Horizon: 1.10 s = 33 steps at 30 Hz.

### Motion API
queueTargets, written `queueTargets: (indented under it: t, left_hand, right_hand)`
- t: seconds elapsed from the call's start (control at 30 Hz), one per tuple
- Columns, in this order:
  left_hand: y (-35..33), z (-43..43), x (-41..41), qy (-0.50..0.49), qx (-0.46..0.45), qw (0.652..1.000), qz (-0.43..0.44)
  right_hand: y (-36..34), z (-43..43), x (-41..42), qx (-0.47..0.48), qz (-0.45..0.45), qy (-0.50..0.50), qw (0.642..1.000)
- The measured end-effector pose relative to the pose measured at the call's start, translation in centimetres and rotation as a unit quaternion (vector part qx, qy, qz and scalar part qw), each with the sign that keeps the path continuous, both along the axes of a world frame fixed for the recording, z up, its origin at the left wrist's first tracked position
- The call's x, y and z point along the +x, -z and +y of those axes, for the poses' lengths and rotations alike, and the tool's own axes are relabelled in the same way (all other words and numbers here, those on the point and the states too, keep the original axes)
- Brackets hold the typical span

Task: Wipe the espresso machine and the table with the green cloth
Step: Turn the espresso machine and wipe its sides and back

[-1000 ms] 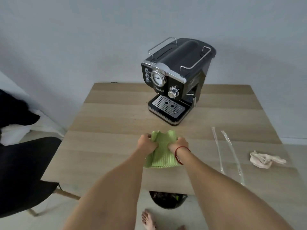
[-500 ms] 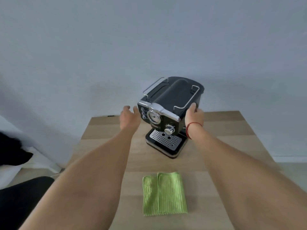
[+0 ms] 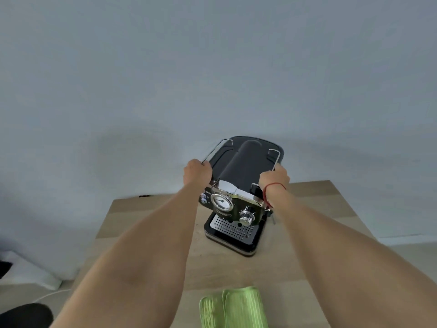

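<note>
The black espresso machine (image 3: 246, 166), with a round gauge, a chrome knob and a perforated drip tray, stands at the far middle of the wooden table (image 3: 146, 216). My left hand (image 3: 197, 172) grips its upper left side by the wire rail. My right hand (image 3: 274, 178), with a red string at the wrist, grips its upper right side. The folded green cloth (image 3: 236, 308) lies flat on the table near the front edge, between my forearms, with no hand on it.
A plain grey-blue wall rises right behind the table. A dark chair seat (image 3: 26, 314) shows at the lower left, beside something white (image 3: 35, 271) on the floor. The table's left and right edges drop off beside my arms.
Both hands let go of the green cloth, which stays on the table, then reached forward and closed on the two sides of the espresso machine. My head moved nearer and tilted up.
</note>
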State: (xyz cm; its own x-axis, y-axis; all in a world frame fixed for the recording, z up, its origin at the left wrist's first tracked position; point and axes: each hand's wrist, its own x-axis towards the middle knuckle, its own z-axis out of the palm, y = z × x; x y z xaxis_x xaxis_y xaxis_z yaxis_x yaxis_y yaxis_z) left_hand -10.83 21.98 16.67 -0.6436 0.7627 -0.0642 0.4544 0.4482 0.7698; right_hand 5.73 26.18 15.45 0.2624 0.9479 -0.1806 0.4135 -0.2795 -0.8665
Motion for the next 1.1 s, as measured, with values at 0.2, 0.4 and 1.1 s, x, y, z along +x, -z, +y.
queueTargets:
  t: [0.2, 0.4, 1.1]
  left_hand:
    - [0.8, -0.1, 0.6, 0.034, 0.001, 0.998, 0.043]
    - [0.2, -2.9, -0.4, 0.034, 0.021, 0.997, 0.066]
    - [2.0, -0.2, -0.4, 0.072, 0.058, 0.979, -0.180]
  right_hand:
    - [-0.5, 1.3, 2.0, 0.004, -0.048, -0.031, 0.998]
    - [-1.0, 1.1, 2.5, 0.017, -0.043, -0.095, 0.994]
    - [-0.4, 6.1, 1.0, 0.049, -0.096, -0.136, 0.985]
